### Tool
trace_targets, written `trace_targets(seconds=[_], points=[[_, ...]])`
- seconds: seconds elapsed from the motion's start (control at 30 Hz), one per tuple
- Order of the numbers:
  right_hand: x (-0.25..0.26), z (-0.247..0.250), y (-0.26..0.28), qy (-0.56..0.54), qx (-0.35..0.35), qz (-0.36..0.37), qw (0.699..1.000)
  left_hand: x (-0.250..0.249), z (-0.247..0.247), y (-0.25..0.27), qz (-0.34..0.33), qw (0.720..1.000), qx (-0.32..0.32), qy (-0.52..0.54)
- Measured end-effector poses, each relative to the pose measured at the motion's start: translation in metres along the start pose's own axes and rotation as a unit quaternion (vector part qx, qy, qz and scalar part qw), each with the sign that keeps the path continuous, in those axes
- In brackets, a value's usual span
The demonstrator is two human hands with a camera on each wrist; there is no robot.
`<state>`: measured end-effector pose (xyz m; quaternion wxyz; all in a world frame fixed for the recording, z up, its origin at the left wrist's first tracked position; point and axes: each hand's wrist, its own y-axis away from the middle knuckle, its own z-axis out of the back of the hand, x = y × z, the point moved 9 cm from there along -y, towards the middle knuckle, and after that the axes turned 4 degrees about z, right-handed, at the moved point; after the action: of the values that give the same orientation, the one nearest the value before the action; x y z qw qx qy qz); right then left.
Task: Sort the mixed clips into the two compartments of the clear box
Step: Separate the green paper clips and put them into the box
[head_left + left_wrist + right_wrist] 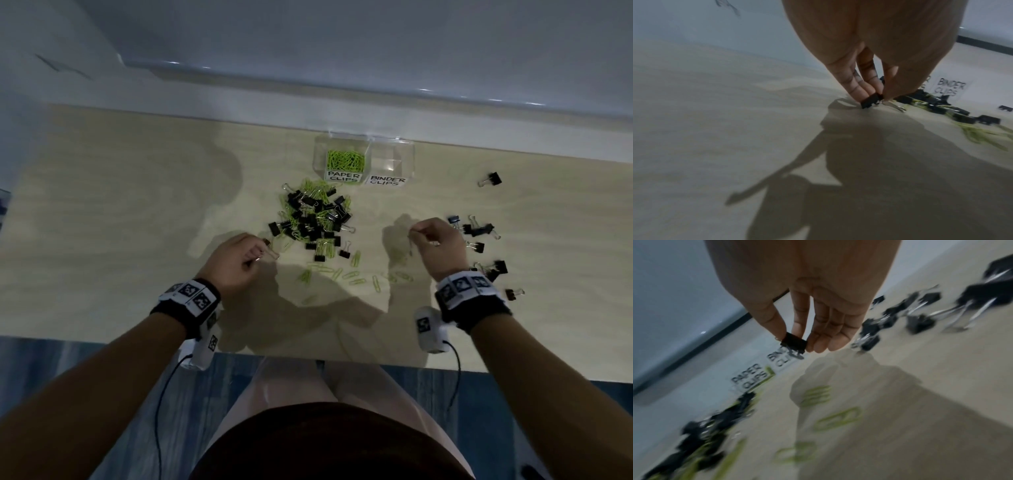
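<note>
Clear box (pixel 409 156): far tabletop edge, 2 labelled compartments; green paper clips fill the left.
Mixed pile (pixel 313 219): black binder clips and green paper clips, before me.
Binder clips (pixel 479 236): scattered right.
</note>
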<state>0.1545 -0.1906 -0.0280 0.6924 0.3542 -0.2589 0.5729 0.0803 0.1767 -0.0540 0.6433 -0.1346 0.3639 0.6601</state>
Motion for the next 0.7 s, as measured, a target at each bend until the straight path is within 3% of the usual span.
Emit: trace_targets(seconds=[0.1,0.23,0.47,0.7], points=[[-0.02,0.011,-0.007,0.092,0.021,-0.001,0.995,0.007,0.013,0.003,0.0,0.999,-0.034,-0.014],[0.002,-0.001,0.001,0.238,0.02,0.095,0.966,-0.006,0.01,0.0,-0.013,0.997,-0.045,-0.059],[0.066,-0.093,0.047,0.267,0.099,0.175,0.943,-0.007,-0.001,-0.011,0.057,0.992,-0.089,-0.067],[0.065,-0.133,0.047,0.277,0.136,0.156,0.938,-0.003,-0.007,-0.014,0.04,0.997,-0.036,-0.054]])
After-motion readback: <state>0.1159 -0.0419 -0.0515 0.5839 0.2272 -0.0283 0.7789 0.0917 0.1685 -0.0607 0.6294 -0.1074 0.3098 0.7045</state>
